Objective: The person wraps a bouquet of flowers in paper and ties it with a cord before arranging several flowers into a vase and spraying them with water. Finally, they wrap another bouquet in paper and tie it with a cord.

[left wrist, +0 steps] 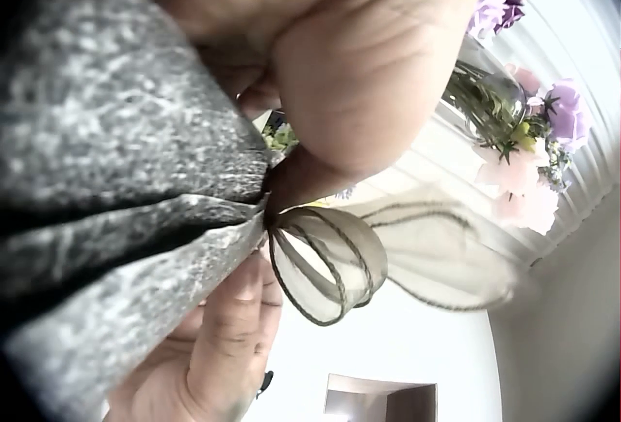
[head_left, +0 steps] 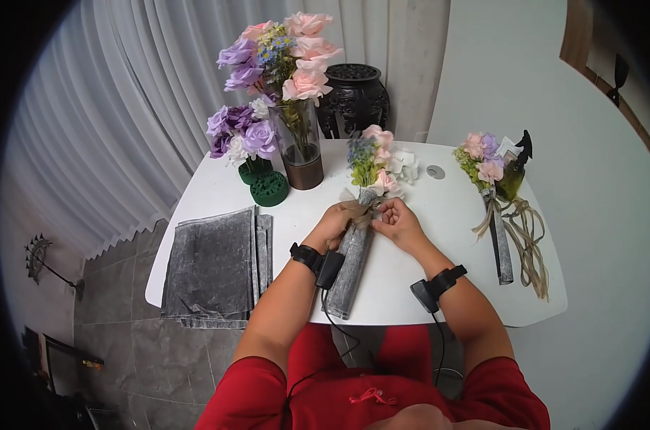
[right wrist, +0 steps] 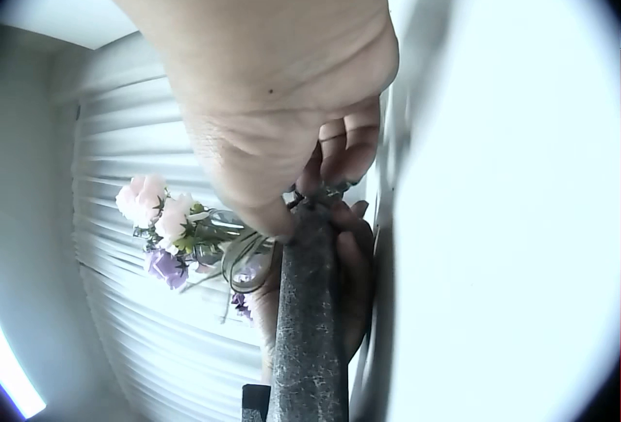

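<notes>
Right hand [right wrist: 272, 82] extends down from the top of the frame, its thumb at a looped ribbon [right wrist: 236, 259] left of centre. Left hand [right wrist: 355, 276] grips the mottled grey wrap [right wrist: 310, 335], which runs to the bottom edge. Pink and purple flowers [right wrist: 175, 220] appear at left, against a pleated white curtain [right wrist: 126, 325].

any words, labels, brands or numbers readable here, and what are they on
None: no text can be read in any view.
Pale piece among the flowers at the right: any print is too small to read.
Round grey disc on the white table: its mark is too small to read.
</notes>
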Demonstrator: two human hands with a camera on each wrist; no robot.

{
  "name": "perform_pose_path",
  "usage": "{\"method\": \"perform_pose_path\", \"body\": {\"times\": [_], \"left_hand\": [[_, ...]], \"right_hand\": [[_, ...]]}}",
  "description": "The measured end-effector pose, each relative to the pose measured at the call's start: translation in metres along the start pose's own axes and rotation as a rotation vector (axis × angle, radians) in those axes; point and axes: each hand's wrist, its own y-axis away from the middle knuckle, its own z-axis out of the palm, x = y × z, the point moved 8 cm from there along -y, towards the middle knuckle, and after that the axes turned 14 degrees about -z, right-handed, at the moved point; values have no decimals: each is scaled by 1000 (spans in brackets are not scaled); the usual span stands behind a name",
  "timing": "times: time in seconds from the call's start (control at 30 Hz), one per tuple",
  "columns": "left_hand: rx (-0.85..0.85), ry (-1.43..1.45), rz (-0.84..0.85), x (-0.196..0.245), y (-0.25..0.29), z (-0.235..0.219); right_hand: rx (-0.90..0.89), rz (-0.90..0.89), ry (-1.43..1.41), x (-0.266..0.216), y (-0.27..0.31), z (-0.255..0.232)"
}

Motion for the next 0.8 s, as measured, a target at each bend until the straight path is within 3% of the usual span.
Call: {"method": "perform_pose_path", "body": {"times": [0.03, 0.07, 0.1, 0.23, 0.3, 0.47, 0.53, 0.57, 0.63, 0.67, 0.73, 0.8], "left_hand": [[6, 41, -71, -2, 1, 4], [187, 130, -109, 9, 19, 19], [189, 121, -113, 5, 17, 21], [252, -219, 41, 8, 19, 26], [110, 128, -132, 4, 26, 47], [108, 173, -120, -1, 18, 35], [167, 247, -134, -3, 18, 26], [169, 247, -134, -3, 18, 24], [52, 383, -189, -6, 15, 28], [52, 383, -188, -6, 15, 27], [124, 247, -149, -4, 15, 22], [158, 231, -133, -4, 15, 21]], "right_hand": [[6, -2, -3, -3, 0, 1], [-7, -70, -51, -10, 0, 5], [-20, -139, -99, -16, 0, 8], [-34, -134, -6, -23, 4, 5], [133, -112, -216, -32, 3, -10], [126, -115, -219, -17, 2, -15], [58, -353, 10, -32, 0, -15], [57, -352, 8, -38, 1, -13], [-2, -251, -276, -42, 1, -3], [-2, -251, -276, -41, 1, -4], [-87, -59, -474, -26, 3, 5], [-60, -51, -452, -21, 2, 1]]}}
